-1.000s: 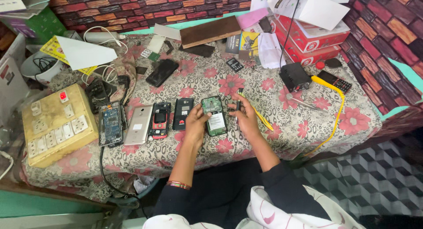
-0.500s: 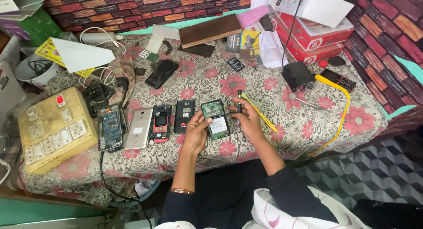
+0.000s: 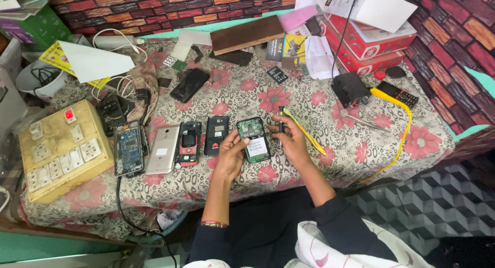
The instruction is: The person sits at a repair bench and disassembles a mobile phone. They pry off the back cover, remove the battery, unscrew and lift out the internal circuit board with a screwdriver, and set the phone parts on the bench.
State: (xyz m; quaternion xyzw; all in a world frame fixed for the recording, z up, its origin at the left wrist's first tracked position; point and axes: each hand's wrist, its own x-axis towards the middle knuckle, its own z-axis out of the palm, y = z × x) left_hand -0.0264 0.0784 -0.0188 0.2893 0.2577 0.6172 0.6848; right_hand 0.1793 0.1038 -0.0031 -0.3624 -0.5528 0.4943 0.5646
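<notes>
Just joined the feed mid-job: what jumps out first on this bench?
At the table's centre, the left hand steadies an opened phone with its green circuit board exposed, while the right hand holds a thin dark screwdriver beside it. Left of them lies a row of more phones, among them a red and black handset and a silver phone lying face down. A big yellowish switch and socket board sits at the table's left edge.

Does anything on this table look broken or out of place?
Yes. The phone steadied by the left hand has no back cover, so its green board shows. The right hand holds a screwdriver beside it. Further left, another phone lies stripped, its blue circuitry bare. Cables lie tangled nearby.
</notes>
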